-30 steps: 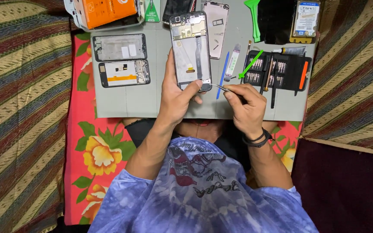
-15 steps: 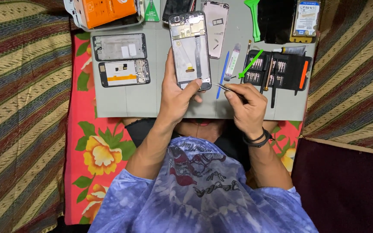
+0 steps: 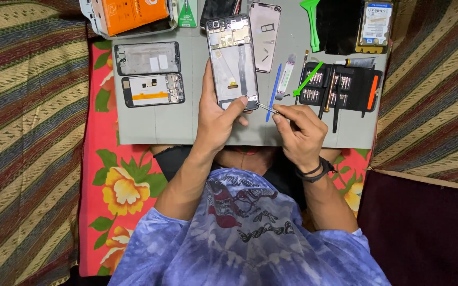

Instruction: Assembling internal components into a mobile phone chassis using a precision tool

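Observation:
My left hand (image 3: 216, 119) grips the lower end of an opened phone frame (image 3: 231, 61) that lies upright on the grey work mat (image 3: 160, 124). My thumb rests on its bottom edge. My right hand (image 3: 299, 130) pinches thin metal tweezers (image 3: 265, 107), and their tip touches the phone frame's lower right corner. A dark band sits on my right wrist.
Two more phone frames (image 3: 149, 74) lie at the mat's left. A back cover (image 3: 264, 34), a blue pry tool (image 3: 274, 90), a green pry tool (image 3: 311, 21), a black screwdriver bit case (image 3: 345, 87), a battery (image 3: 375, 26) and an orange box (image 3: 131, 13) surround the work. Striped and floral cloth lies beneath.
My left hand and the phone frame have barely shifted. The tweezers' tip has moved slightly closer to the frame's lower corner.

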